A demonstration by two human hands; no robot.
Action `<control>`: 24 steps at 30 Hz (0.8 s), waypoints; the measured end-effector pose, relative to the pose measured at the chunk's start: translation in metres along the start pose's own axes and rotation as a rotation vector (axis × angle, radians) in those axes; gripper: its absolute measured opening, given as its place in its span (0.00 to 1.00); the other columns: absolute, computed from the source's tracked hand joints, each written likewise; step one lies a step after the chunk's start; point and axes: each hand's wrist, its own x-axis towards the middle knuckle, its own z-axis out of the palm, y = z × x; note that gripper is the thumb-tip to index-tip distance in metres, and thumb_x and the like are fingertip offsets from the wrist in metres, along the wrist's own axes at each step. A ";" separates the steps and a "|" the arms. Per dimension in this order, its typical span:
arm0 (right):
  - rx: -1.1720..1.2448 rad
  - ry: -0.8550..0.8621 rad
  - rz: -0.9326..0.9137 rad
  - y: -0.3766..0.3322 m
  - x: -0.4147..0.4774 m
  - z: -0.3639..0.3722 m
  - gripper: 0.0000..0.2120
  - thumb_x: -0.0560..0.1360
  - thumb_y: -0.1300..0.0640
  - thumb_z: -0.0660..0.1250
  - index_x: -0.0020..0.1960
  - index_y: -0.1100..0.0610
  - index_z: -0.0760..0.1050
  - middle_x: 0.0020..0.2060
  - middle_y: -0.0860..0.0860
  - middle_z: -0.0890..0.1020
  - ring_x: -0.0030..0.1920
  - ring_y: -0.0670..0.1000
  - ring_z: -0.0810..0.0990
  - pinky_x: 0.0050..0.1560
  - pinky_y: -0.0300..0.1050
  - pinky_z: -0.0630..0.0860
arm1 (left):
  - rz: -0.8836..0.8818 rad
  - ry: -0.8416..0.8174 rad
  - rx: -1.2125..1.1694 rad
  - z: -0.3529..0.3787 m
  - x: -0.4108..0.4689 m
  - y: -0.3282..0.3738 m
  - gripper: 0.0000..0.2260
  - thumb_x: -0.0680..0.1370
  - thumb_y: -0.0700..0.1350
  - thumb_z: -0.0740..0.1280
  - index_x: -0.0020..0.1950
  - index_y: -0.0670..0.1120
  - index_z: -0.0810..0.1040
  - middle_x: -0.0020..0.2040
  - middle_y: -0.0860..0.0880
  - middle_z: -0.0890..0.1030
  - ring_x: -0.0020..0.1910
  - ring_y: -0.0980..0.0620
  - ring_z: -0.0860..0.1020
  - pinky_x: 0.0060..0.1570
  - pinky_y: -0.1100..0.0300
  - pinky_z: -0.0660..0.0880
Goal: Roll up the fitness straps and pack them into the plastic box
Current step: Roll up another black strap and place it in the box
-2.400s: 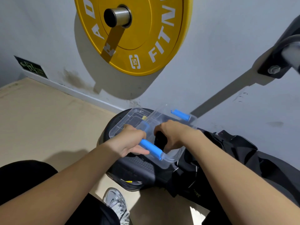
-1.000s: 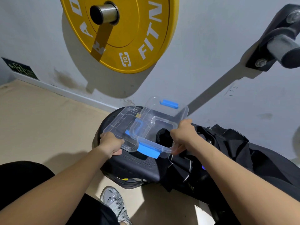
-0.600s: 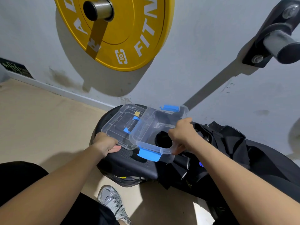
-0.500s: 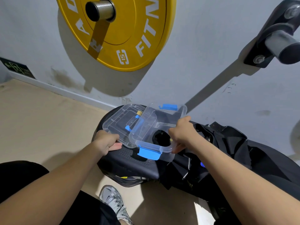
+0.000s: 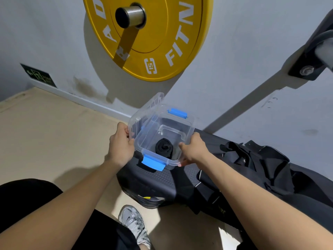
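A clear plastic box (image 5: 187, 127) with blue latches stands on a black bench pad (image 5: 158, 181). A rolled black fitness strap (image 5: 164, 147) lies inside it on the bottom. My right hand (image 5: 193, 150) grips the box's near right rim. My left hand (image 5: 120, 145) holds the clear lid (image 5: 144, 112), which stands tilted up on edge against the box's left side.
A yellow weight plate (image 5: 162, 38) hangs on a peg on the grey wall above. Black bags and cloth (image 5: 261, 168) lie heaped on the bench to the right. A metal rack arm (image 5: 270, 80) slants at upper right. My grey shoe (image 5: 133, 222) stands on the beige floor.
The lid lay flat on the bench left of the box; my left hand has lifted it and tipped it up on edge beside the box. My right hand stays on the box rim.
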 end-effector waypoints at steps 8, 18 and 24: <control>0.046 0.083 0.047 0.000 0.009 0.007 0.17 0.85 0.54 0.68 0.67 0.59 0.66 0.61 0.62 0.78 0.49 0.69 0.88 0.48 0.64 0.87 | 0.123 -0.042 0.208 -0.003 -0.004 -0.005 0.27 0.80 0.34 0.73 0.63 0.57 0.61 0.50 0.46 0.82 0.45 0.42 0.83 0.48 0.40 0.86; 0.035 -0.158 0.112 -0.010 -0.004 -0.010 0.24 0.83 0.51 0.68 0.72 0.62 0.64 0.51 0.64 0.82 0.37 0.63 0.90 0.43 0.60 0.88 | 0.063 -0.156 0.193 -0.006 -0.004 0.013 0.45 0.67 0.33 0.81 0.73 0.57 0.61 0.67 0.45 0.76 0.62 0.39 0.79 0.59 0.44 0.83; -0.685 -0.080 -0.223 -0.013 -0.031 -0.049 0.21 0.83 0.51 0.59 0.72 0.60 0.69 0.60 0.64 0.80 0.51 0.66 0.86 0.47 0.55 0.83 | 0.383 0.193 0.349 -0.022 -0.041 0.099 0.31 0.67 0.35 0.69 0.69 0.48 0.66 0.66 0.41 0.67 0.63 0.37 0.67 0.62 0.43 0.70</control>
